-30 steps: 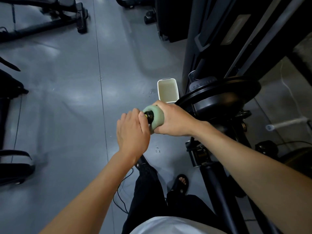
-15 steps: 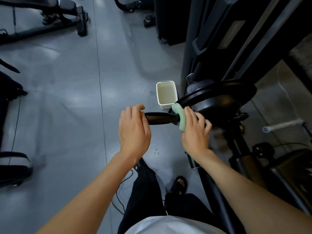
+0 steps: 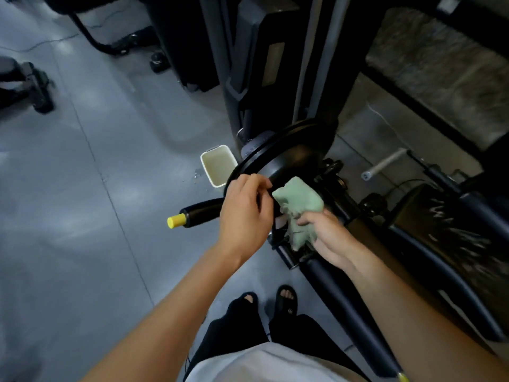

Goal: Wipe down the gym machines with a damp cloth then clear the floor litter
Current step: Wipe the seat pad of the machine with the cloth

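Right hand (image 3: pixel 329 238) holds green cloth (image 3: pixel 298 201) against black weight plate (image 3: pixel 286 153).

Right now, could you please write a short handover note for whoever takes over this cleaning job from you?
Left hand: curled at the weight plate rim, next to the black handle; exact grip unclear.
Right hand: holds the green cloth, pressed against the machine's hub just below the plate.
Tub of water stands on the floor beside the plate, with a few drops spilled next to it.
Done: cannot tell which parts are wiped.
Left: finish this machine, do the others, then check the floor for litter; none shows here.
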